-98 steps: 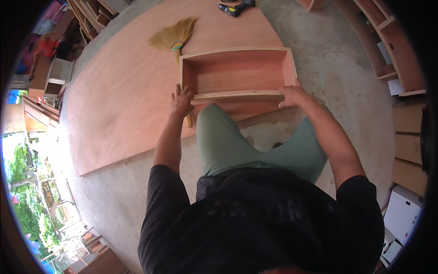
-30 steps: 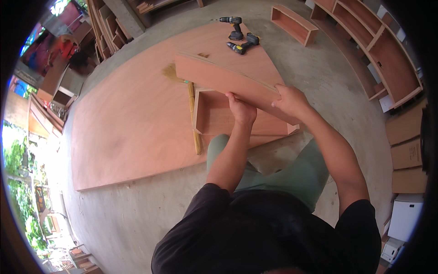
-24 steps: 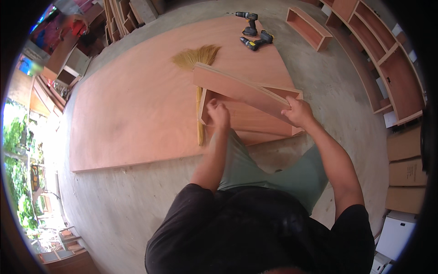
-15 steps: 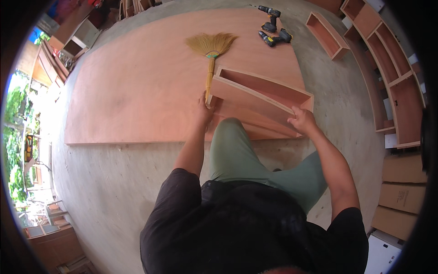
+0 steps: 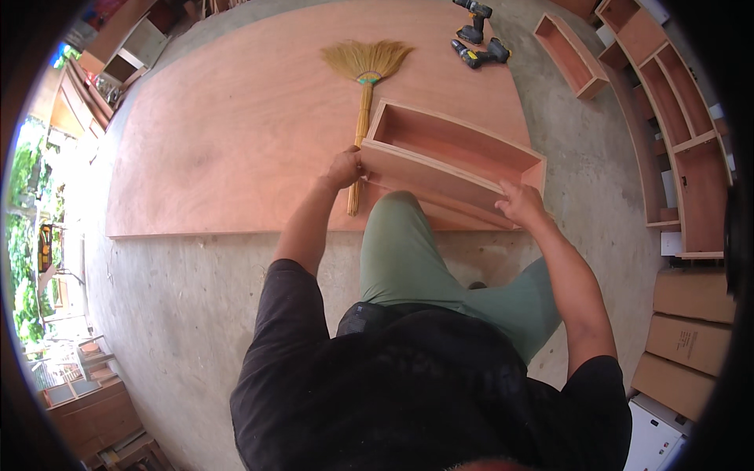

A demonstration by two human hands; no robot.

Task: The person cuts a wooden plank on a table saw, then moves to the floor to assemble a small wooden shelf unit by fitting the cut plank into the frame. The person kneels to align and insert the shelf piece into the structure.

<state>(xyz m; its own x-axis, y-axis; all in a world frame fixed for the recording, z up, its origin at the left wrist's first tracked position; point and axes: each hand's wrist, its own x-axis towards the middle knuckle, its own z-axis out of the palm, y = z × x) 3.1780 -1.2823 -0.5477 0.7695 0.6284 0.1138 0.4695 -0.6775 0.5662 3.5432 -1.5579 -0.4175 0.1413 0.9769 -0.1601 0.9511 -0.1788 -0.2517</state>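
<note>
A long, narrow wooden drawer box (image 5: 436, 174) stands tilted at the near right of a plywood platform, its open side showing a reddish interior. My left hand (image 5: 343, 167) is closed on the box's left end, over the handle of a straw broom (image 5: 367, 67). The broom lies on the platform, its bristles fanned away from me. My right hand (image 5: 521, 206) is closed on the box's near edge by its right end, thumb and fingers on the rim. The undersides of both grips are hidden. My bent knee is close under the box.
The plywood platform (image 5: 228, 141) lies low on a concrete floor. Two cordless drills (image 5: 481, 53) rest at its far right corner. Another narrow box (image 5: 569, 56) and a divided wooden frame (image 5: 675, 98) are on the right. Cardboard boxes (image 5: 682, 337) are stacked at the near right.
The box has tipped so that more of its inside shows. My left hand has shifted up and slightly left along its end; the right hand keeps its place on the edge.
</note>
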